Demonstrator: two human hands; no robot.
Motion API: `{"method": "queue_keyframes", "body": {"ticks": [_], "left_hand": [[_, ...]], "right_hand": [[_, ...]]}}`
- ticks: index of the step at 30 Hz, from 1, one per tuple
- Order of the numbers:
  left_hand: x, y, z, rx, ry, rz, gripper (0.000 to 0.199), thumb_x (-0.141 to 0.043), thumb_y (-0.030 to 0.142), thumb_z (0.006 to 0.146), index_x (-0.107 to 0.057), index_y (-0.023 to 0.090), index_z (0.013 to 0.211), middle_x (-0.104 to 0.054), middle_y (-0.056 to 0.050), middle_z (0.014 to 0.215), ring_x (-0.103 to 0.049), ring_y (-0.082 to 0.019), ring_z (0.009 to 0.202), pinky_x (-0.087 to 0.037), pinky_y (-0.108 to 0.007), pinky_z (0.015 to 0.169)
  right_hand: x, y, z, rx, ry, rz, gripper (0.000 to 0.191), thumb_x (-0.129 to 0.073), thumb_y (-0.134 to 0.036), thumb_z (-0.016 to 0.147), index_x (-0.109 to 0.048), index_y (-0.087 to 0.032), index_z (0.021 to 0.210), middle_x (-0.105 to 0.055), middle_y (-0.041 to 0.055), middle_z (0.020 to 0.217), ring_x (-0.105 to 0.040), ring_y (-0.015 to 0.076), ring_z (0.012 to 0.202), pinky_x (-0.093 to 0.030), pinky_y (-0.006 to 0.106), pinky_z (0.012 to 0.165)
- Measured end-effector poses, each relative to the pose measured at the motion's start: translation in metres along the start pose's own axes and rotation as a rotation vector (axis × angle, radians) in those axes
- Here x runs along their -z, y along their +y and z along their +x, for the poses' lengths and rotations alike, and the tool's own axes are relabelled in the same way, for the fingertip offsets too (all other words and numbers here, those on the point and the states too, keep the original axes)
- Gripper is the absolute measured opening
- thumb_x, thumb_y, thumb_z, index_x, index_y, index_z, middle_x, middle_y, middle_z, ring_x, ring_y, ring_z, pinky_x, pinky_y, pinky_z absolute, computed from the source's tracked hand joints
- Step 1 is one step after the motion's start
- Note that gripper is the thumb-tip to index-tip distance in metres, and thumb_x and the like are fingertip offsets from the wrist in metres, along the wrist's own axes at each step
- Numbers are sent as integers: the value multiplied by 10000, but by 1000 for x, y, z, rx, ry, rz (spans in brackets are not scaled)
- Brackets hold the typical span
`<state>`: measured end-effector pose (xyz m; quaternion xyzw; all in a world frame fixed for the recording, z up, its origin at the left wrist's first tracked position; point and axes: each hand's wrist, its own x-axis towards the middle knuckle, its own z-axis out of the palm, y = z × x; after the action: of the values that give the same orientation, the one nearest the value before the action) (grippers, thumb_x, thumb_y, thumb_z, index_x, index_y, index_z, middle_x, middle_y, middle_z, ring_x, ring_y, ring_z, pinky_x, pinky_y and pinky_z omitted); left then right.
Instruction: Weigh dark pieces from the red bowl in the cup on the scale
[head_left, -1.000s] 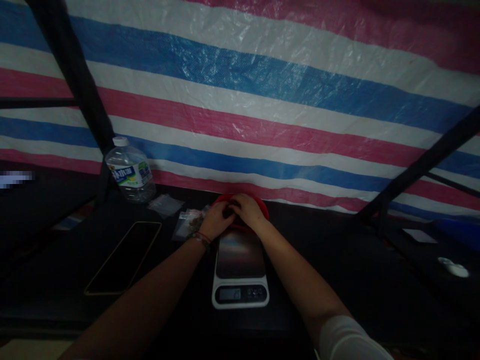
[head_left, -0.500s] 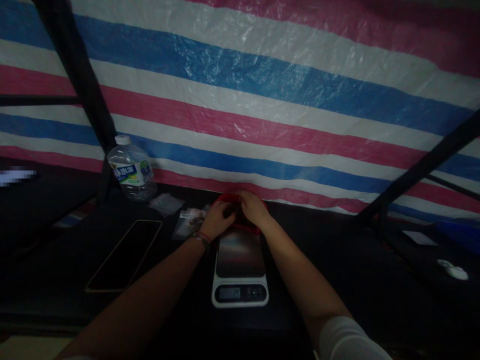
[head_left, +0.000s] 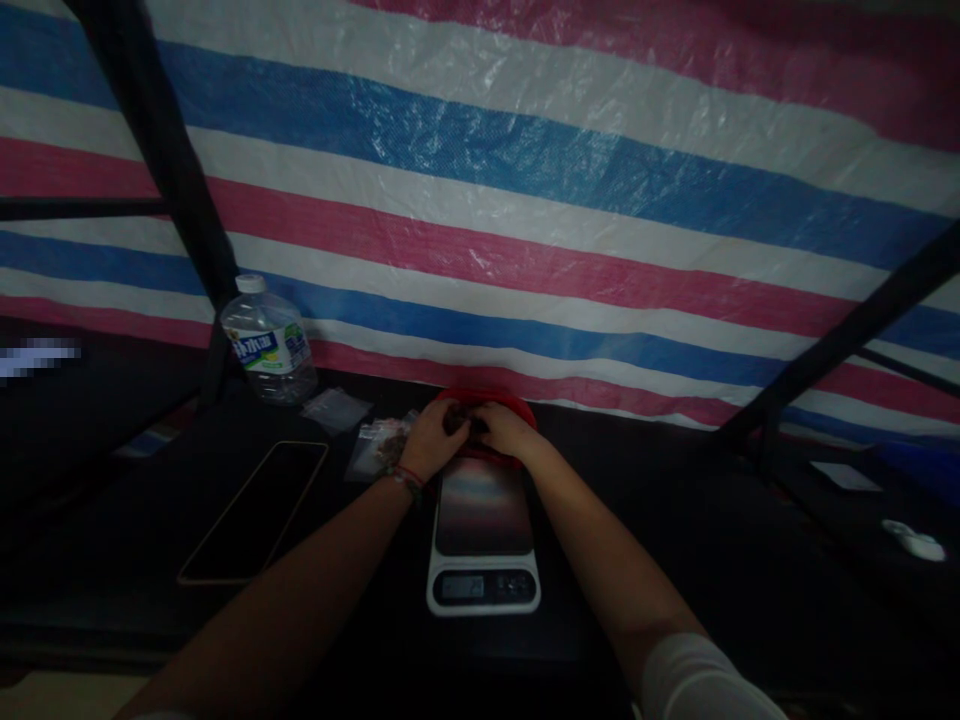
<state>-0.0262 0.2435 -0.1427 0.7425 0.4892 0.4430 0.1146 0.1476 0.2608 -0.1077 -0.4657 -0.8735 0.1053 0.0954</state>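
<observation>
Your scale [head_left: 484,515]: smooth, shiny, metal-looking plate; white plastic-looking casing
Your red container [head_left: 519,402]: plastic-looking
Your bottle [head_left: 270,347]: clear, glossy plastic
Your phone [head_left: 255,512]: dark, smooth, glass-like screen
Small bags [head_left: 335,411] near you: thin, clear plastic film
Striped sheet [head_left: 555,200] facing you: woven plastic, creased, glossy
Your tabletop [head_left: 637,480]: mostly matt black
Your sleeve [head_left: 697,680]: pale cloth

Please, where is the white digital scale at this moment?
In the head view, the white digital scale sits low in the middle, on the black table, between the two forearms, on the near side of the red container.
</observation>
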Motion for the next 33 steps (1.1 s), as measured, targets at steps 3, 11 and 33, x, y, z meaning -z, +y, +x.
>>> {"method": "queue_keyframes", "body": {"ticks": [3,11,33], "left_hand": [[-1,-2,0,-9,3,9,326,-611,300,792,-605,161,1086,-666,-94,1067,-620,-232,1018,-496,-373,933],[-2,-3,0,-19,-27,11,341,-627,291,788,-613,162,1103,-668,-94,1100,-616,-238,1048,-488,-380,961],[-2,-3,4,9,-138,-40,332,-612,255,776,-657,180,1097,-705,-74,1036,-653,-240,985,-511,-357,880]], "right_hand": [[-1,-3,1,18,-15,-41,344,-616,-179,807,-665,-126,1144,-663,137,1130,-603,233,1042,-437,314,918],[-1,-4,5,-116,29,-105,285,-507,-132,860,-723,-158,1045,-714,115,1061,-642,225,1002,-444,299,902],[13,-26,3,108,302,207,326,-495,-16,799,-722,-181,963,-708,57,1023,-622,170,988,-456,310,948]]}}
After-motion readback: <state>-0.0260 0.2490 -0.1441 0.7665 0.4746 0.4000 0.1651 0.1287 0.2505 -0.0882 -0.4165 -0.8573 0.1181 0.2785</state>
